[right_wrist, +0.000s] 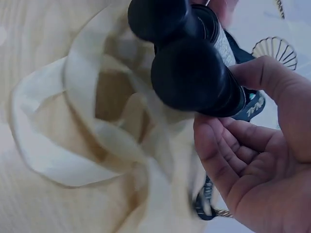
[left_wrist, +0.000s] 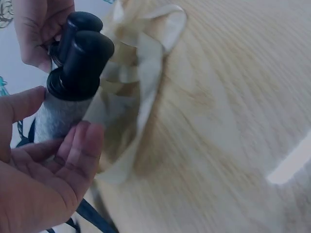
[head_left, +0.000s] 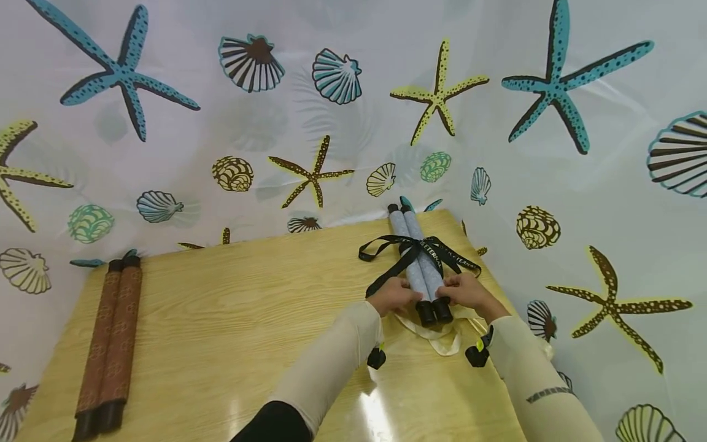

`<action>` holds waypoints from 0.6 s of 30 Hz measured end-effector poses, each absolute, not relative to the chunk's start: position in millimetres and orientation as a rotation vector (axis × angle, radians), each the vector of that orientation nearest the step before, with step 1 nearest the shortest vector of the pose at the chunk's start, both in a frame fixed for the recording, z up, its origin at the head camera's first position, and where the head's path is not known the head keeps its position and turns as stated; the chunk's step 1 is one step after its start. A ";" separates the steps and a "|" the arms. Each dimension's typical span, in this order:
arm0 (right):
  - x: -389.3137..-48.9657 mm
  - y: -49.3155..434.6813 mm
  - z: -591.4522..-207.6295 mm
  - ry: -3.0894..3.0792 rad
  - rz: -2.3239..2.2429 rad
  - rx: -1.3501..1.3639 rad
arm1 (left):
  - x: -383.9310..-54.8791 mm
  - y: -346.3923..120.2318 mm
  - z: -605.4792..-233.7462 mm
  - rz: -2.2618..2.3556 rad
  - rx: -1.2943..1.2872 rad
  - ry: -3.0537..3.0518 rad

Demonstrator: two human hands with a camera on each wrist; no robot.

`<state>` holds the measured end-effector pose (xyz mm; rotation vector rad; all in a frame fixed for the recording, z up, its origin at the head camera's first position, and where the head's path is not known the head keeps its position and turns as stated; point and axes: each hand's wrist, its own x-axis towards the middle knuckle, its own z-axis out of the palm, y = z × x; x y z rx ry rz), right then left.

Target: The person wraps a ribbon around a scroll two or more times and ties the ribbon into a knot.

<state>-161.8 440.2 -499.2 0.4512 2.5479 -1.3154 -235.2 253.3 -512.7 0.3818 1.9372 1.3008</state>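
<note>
A pale grey-blue double-rolled scroll (head_left: 415, 279) with black end knobs (head_left: 426, 313) lies at the right of the table. A black ribbon (head_left: 386, 276) with white lettering is tied round its middle in a bow. My left hand (head_left: 394, 294) grips the near end of the left roll, thumb and fingers on either side in the left wrist view. On the other roll, my right hand (head_left: 466, 290) pinches just behind the knob, as the right wrist view shows. Beneath the near end lies a looped cream ribbon (right_wrist: 73, 165).
A brown patterned double-rolled scroll (head_left: 116, 337) with black ends lies along the left side of the wooden table (head_left: 221, 319). A white curtain (head_left: 359, 123) printed with starfish and shells hangs behind the table and along its right edge.
</note>
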 end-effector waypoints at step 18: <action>-140.0 448.0 -528.7 2.685 -1.250 0.403 | -230.9 200.2 -541.1 0.257 1.180 2.452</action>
